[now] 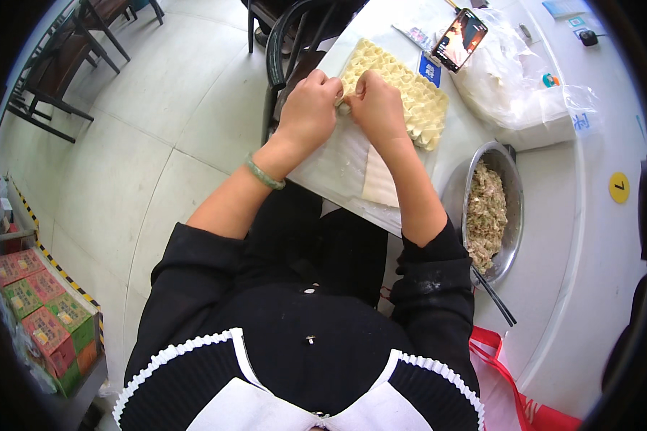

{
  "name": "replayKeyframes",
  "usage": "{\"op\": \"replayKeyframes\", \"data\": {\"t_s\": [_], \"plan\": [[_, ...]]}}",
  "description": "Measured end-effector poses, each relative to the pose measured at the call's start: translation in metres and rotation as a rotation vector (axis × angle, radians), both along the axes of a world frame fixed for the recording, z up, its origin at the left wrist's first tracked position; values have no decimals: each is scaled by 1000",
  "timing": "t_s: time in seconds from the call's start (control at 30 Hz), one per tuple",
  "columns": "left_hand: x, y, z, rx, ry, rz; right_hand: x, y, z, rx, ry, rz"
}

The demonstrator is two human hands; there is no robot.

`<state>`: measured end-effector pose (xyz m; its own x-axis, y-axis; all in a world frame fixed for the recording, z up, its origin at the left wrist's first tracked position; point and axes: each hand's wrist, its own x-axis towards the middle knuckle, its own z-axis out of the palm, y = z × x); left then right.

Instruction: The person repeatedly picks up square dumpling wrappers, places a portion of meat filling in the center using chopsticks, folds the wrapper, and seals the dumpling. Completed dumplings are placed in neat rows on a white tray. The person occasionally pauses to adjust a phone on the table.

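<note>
My left hand (311,108), with a green bangle (264,172) at its wrist, meets my right hand (378,108) above the table's near left part. Between their fingertips both pinch a small wonton (344,108), mostly hidden by the fingers. Just beyond and to the right, rows of folded pale-yellow wontons (418,110) fill a tray. Flat dough wrappers (378,180) lie beneath my right forearm, closer to my body. Off to the right stands a steel bowl (509,258) of minced filling (486,215), with dark chopsticks (495,297) leaning out over its near rim.
A phone (460,40) on a stand rises behind the tray, near a blue printed card (429,70). White plastic bags (496,81) lie at the back right. A dark chair (275,64) touches the left side. Stacked boxes (48,328) stand at lower left, a red bag (488,339) at lower right.
</note>
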<state>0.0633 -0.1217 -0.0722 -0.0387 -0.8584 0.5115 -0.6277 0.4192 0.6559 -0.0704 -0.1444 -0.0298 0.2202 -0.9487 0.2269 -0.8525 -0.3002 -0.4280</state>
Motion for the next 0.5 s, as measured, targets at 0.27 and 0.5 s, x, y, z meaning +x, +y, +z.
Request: {"op": "replayKeyframes", "data": {"t_s": [0.27,0.5], "plan": [[0,-1,-3,22,-35,-4,10,27,13,34,315,46],[0,3,11,90,-61,-25,18,24,1,40,274,-23]]}}
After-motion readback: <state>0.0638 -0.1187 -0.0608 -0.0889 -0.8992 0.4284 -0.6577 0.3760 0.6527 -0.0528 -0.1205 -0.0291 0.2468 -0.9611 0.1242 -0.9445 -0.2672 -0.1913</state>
